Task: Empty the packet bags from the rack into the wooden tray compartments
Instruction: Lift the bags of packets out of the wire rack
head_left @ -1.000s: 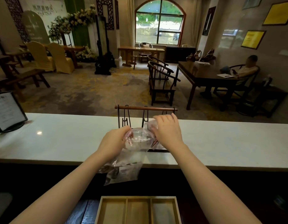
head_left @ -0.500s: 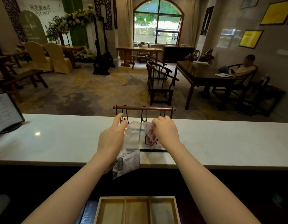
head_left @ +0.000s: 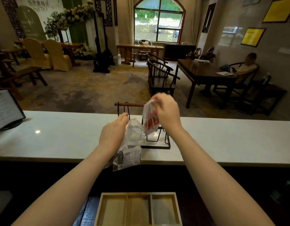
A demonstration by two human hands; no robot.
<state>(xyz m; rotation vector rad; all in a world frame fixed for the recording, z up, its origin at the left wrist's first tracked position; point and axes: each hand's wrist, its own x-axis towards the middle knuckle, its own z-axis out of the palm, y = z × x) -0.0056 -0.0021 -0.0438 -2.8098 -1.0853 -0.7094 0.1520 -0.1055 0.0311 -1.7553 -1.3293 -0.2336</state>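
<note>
Right hand: right hand (head_left: 168,111), centre frame, pinches top of a clear bag w/ red packets (head_left: 150,119), raised in front of the rack (head_left: 129,104) bar.
Left hand: left hand (head_left: 114,132), just left of centre, grips top edge of a 2nd clear bag w/ dark/grey packets (head_left: 128,156); bag hangs past the white counter (head_left: 59,136) front edge.
Bags: the two touch or overlap between the hands; can't tell which.
Tray: wooden tray (head_left: 138,194), bottom centre, 3 compartments, all bare; well below both bags.
Hidden: rack's right end behind right hand; tray's near edge cut off by frame; red bag motion-blurred, packet print unreadable.
Room: counter open to left & right of rack; sign stand (head_left: 5,110) at far left edge.
</note>
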